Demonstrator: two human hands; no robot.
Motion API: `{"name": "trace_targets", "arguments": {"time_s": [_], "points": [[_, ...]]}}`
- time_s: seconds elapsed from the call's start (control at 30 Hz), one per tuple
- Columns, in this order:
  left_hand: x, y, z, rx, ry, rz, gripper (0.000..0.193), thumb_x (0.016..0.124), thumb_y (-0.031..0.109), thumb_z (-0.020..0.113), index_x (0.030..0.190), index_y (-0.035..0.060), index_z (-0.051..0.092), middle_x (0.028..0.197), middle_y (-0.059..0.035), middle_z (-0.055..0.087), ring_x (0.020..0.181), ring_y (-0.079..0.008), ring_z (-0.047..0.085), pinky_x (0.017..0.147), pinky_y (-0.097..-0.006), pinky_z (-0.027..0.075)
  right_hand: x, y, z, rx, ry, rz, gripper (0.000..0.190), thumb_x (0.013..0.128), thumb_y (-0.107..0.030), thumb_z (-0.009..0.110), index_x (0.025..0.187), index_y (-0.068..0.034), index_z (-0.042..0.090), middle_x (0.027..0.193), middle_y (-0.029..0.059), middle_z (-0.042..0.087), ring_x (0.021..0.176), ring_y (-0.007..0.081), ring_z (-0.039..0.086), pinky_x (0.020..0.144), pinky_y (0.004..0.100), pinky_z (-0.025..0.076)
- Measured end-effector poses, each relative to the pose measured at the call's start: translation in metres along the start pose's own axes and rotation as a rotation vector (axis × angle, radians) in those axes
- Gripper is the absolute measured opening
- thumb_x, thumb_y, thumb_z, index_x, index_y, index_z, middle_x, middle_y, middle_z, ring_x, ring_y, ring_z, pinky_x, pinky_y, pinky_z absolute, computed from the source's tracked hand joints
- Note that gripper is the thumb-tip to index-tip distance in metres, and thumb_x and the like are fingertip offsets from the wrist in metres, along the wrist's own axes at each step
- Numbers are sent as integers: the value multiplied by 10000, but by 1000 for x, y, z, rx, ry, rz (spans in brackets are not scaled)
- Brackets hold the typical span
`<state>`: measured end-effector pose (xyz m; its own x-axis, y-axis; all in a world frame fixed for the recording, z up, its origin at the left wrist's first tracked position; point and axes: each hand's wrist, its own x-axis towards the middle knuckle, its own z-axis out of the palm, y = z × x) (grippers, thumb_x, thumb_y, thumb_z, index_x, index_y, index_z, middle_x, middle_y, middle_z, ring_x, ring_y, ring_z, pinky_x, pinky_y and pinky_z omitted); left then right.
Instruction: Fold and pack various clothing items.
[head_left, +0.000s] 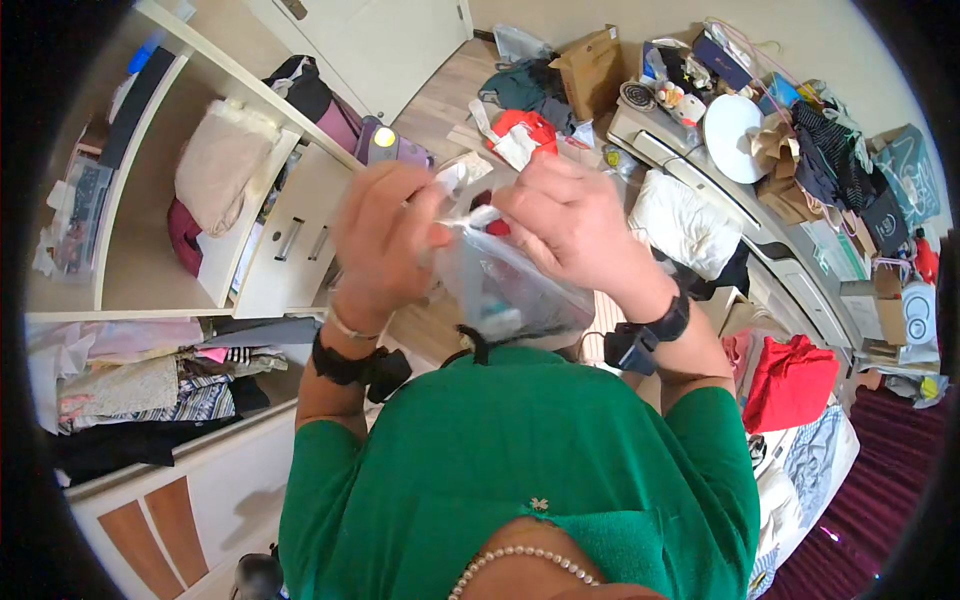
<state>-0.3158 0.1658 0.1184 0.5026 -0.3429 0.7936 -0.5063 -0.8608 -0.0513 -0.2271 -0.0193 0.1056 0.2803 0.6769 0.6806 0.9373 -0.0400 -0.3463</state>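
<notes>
Chest-high before me hangs a translucent plastic bag (517, 289), its top gathered into a whitish twist between my two hands. My right hand (574, 217) pinches this gathered top from the right side. On the left, my left hand (391, 236) has its fingers curled at the bag's upper edge; motion blurs it, and its exact grip is partly hidden. Something pale and teal shows through the lower part of the bag, too unclear to name. Dark straps with small black devices circle both wrists.
To the left stands an open wardrobe with a folded beige blanket (225, 169), a drawer unit (289, 232) and stacked clothes (150, 386). A paper bag (592, 71) and red cloth (525, 135) lie on the floor ahead. Rightward are a white pillow (686, 221) and red fabric (791, 382).
</notes>
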Motion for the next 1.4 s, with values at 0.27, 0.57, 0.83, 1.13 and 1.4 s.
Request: {"name": "trace_targets", "arguments": {"time_s": [0.27, 0.57, 0.83, 1.13, 1.4], "points": [[-119, -24, 6, -13, -221, -439, 189, 849, 150, 519, 716, 17, 530, 639, -111, 470, 556, -248, 476, 512, -318, 382, -105, 62, 7, -108, 147, 479, 91, 771, -68, 555, 820, 4, 582, 694, 143, 511, 653, 304, 526, 610, 340, 435], [-83, 34, 77, -1456, 90, -1348, 293, 941, 227, 371, 845, 7, 540, 755, -25, 580, 708, -140, 543, 628, -268, 408, -97, 30, 55, 1049, 157, 855, 135, 892, -128, 459, 912, -34, 554, 774, 46, 547, 704, 166, 540, 642, 293, 448], [-133, 16, 77, -1504, -38, -1463, 262, 928, 206, 417, 815, -8, 518, 651, -9, 493, 521, -80, 442, 557, -228, 409, -139, 39, 75, 1602, 154, 1025, 111, 911, -170, 414, 876, -70, 447, 700, 34, 457, 628, 144, 438, 581, 256, 381], [-111, 57, 91, -961, -759, -863, 170, 849, 149, 527, 876, -7, 588, 644, -1, 520, 594, -105, 491, 601, -264, 428, -104, 28, 78, 858, -276, 621, 127, 884, -119, 455, 915, -29, 539, 832, 63, 552, 794, 172, 528, 751, 299, 420], [-131, 54, 96, -1034, -587, -946, 176, 846, 109, 511, 917, -2, 628, 852, -72, 637, 778, -147, 568, 723, -273, 446, -133, 19, 97, 730, -209, 645, 232, 890, -196, 467, 1040, -23, 508, 948, 116, 578, 844, 267, 560, 763, 351, 430]]}}
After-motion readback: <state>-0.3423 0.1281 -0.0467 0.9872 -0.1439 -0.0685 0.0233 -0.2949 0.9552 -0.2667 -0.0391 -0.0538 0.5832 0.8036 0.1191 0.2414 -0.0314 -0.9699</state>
